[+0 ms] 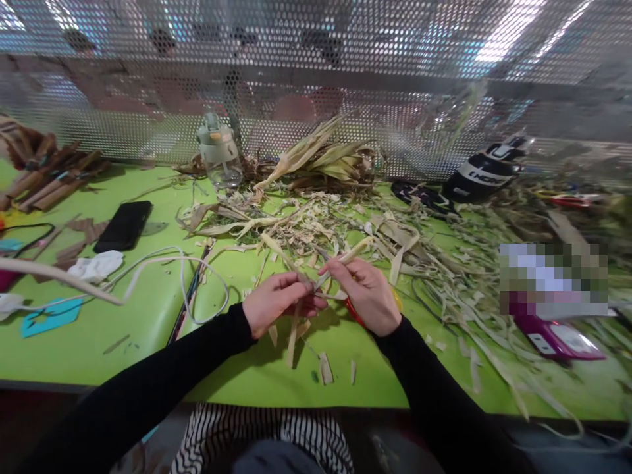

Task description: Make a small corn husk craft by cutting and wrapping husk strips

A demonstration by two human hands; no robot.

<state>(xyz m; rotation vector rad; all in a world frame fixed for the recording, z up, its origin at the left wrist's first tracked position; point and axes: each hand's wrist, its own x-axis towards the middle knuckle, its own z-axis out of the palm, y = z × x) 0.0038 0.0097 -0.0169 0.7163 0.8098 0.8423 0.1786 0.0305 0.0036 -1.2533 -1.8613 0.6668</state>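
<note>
Between my two hands, just above the green table [222, 365], is a pale strip of dry leaf, like corn husk [326, 282]. My left hand [281, 299] pinches it between thumb and fingers, and a strip end [292, 342] hangs below that hand. From the right, my right hand [368, 293] grips the same husk, with a folded piece [358, 250] sticking out above its fingers. A red and yellow object [397, 300] lies partly hidden under my right hand. Small cut husk scraps [326, 368] lie on the table in front of me.
Husk shreds [316, 220] and a leaf bundle [306, 158] cover the back. A clear bottle [220, 155], a black bottle [484, 171], a phone [123, 226], white cables [148, 260], a magenta device [563, 336] and brown rolls [54, 174] lie around. A perforated metal screen [276, 72] stands behind.
</note>
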